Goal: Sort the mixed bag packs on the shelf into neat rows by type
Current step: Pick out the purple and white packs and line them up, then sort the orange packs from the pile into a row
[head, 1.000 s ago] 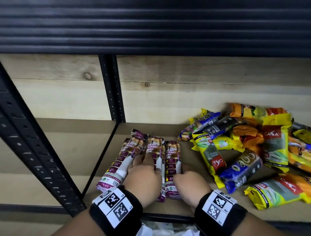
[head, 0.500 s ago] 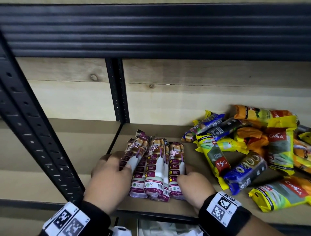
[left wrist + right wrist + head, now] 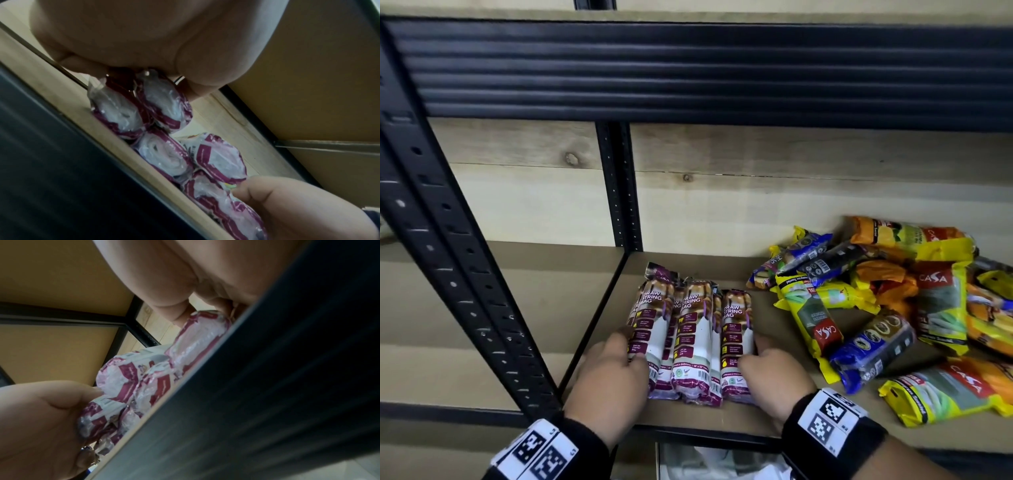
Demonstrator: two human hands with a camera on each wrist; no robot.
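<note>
Both hands (image 3: 688, 371) now flank purple packs (image 3: 693, 337), fingertips hidden.

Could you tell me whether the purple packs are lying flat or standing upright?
Lying flat: the purple packs rest lengthwise on the shelf.

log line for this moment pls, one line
step: squaring purple pack row | left hand: grips left pack | right hand: presses right pack | unsorted pile: untouched

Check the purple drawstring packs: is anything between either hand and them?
Nothing visible. The left hand touches the left side of the purple drawstring packs, the right hand the right side; the mixed pile lies apart, farther right.
</note>
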